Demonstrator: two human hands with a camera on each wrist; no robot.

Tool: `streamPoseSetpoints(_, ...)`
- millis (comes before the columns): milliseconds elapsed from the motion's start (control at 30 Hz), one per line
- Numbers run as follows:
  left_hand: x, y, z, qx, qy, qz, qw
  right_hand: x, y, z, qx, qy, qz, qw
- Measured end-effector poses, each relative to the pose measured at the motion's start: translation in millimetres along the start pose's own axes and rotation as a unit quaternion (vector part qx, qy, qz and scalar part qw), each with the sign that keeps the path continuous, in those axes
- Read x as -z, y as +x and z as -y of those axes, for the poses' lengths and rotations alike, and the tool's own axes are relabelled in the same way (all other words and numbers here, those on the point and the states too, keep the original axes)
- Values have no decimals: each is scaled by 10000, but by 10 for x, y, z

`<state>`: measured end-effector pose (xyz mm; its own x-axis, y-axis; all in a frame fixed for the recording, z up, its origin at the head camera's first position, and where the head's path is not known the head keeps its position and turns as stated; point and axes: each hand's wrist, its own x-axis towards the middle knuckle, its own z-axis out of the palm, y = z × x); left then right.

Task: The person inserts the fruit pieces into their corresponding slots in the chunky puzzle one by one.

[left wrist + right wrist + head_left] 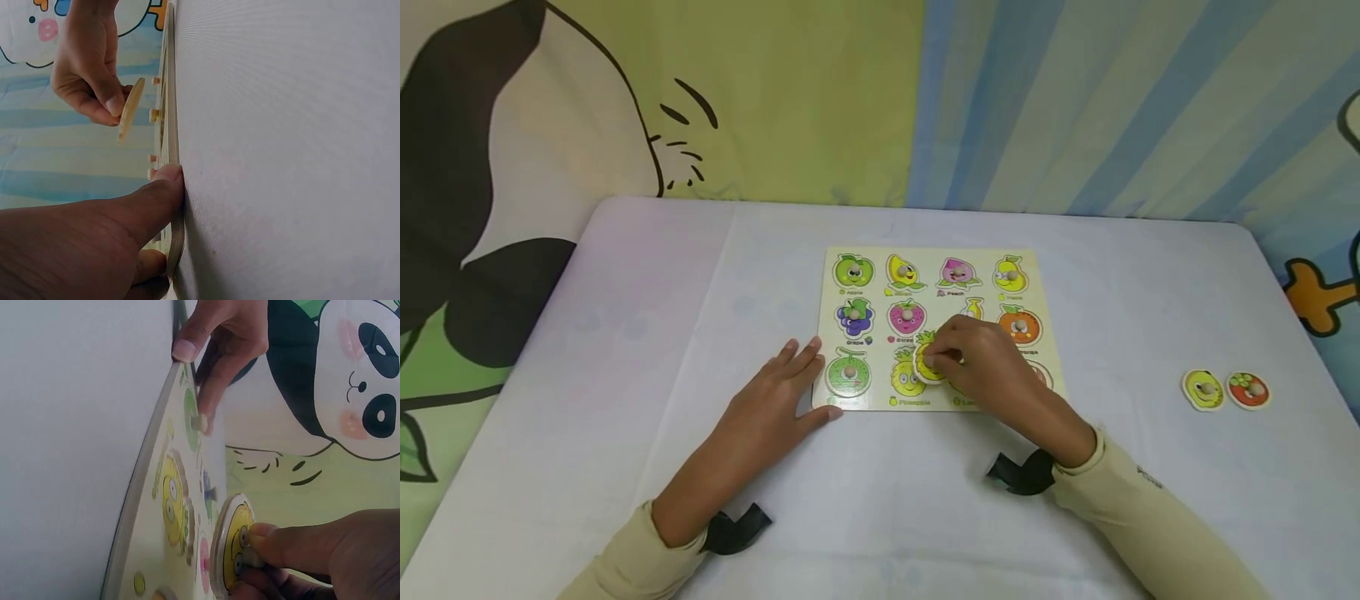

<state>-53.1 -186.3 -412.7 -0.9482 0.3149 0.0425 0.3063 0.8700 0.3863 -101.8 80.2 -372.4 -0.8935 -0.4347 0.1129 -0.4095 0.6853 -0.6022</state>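
Observation:
A pale puzzle board [879, 333] with fruit pictures lies flat on the table. My right hand [992, 358] pinches a yellow pineapple puzzle piece [239, 534] by its knob. The piece hangs tilted just above the board, apart from it, next to the printed pineapple recess [907, 382]. My left hand [771, 400] rests at the board's left side, its fingers fairly straight against the edge and its thumb on the near-left corner. Knobbed pieces such as the green apple [853, 272], strawberry [907, 317] and orange [1020, 326] sit in the board. My right hand covers part of the bottom row.
On the white table [1120, 517], to the right of the board, lie a yellow fruit piece [1203, 391] and a red round piece [1249, 391] side by side. A cartoon-printed curtain [820, 100] hangs behind the table's far edge.

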Motion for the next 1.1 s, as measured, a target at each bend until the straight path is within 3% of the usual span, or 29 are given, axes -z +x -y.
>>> streamPoseSetpoints(167, 7, 5, -1, 56, 20, 72, 10000, -114, 94, 77, -140, -159, 239, 9995)
streamPoseSetpoints(367, 15, 9, -5, 70, 33, 113, 9999, -196, 135, 120, 24, -187, 189, 9996)
streamPoseSetpoints(1100, 26, 5, -2, 35, -3, 97, 9999, -281, 112, 67, -113, -97, 266, 9995)
